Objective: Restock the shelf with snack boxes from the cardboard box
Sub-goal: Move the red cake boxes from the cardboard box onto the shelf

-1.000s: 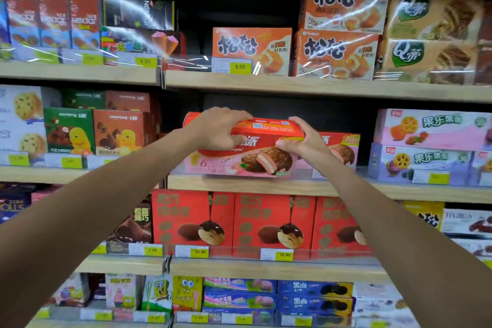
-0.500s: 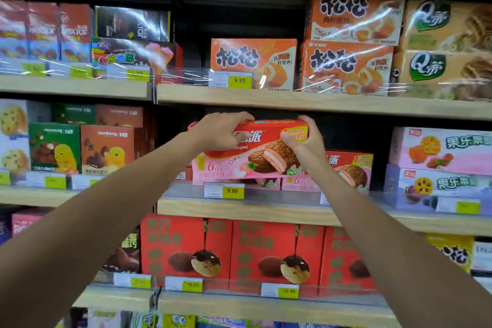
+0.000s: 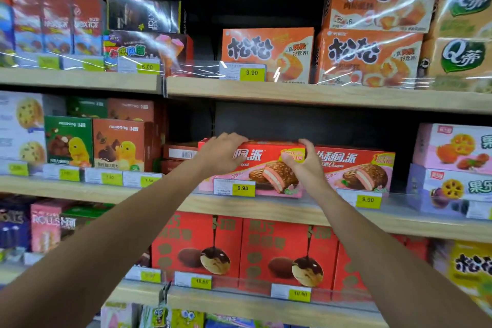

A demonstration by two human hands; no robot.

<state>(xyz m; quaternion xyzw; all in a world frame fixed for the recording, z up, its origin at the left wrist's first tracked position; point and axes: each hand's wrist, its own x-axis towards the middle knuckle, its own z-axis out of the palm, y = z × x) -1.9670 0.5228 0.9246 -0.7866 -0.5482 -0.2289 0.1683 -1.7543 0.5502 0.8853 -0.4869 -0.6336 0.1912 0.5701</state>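
Note:
A red and pink snack box (image 3: pixel 266 168) with a chocolate pie picture stands on the middle wooden shelf (image 3: pixel 266 208), behind a clear price rail. My left hand (image 3: pixel 222 153) grips its upper left corner, fingers curled over the top edge. My right hand (image 3: pixel 300 161) holds its upper right part, fingers over the top. A matching box (image 3: pixel 356 170) stands just to its right. The cardboard box is out of view.
Flat red boxes (image 3: pixel 178 154) lie to the left, behind the held box. Green and brown boxes (image 3: pixel 95 144) stand further left, pink fruit boxes (image 3: pixel 452 149) at right. Orange boxes (image 3: pixel 266 54) fill the shelf above, red boxes (image 3: pixel 239 250) the shelf below. Dark open space sits above the held box.
Both hands have lowered the box from a tilted, raised position down onto the shelf beside the matching box. The view has moved closer to the shelf.

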